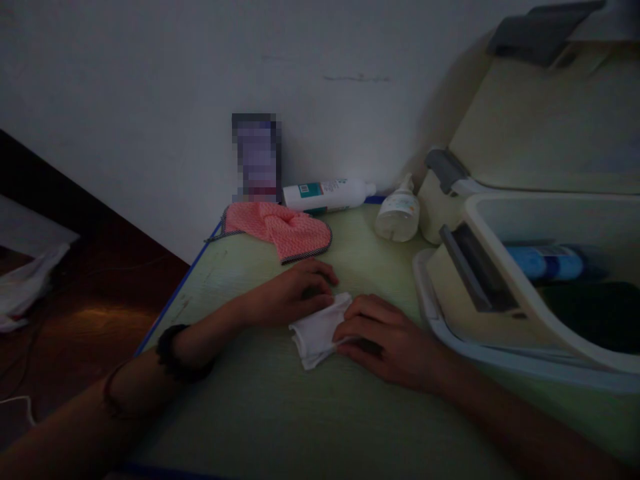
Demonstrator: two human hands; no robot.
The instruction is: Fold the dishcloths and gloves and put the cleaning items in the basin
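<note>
A small folded white cloth [317, 333], perhaps a tissue, lies on the pale green tabletop [300, 413] between my hands. My right hand [383, 337] holds its right edge, with bent fingers on top and the thumb low at the near side. At the far left corner of the cloth is my left hand [293, 290]. Its fingers are apart and curve over the table, while the thumb rests at the cloth's upper edge. Just beyond the left hand lies a crumpled pink cloth [280, 230] with dark edging.
Against the wall, a white bottle [325, 195] lies on its side near a clear pump bottle [399, 215]. A propped phone-like object [259, 157] is blurred out. On the right stands an open-lidded bin [477, 207] holding a blue bottle [545, 262]. The table's blue edge [173, 300] runs along the left.
</note>
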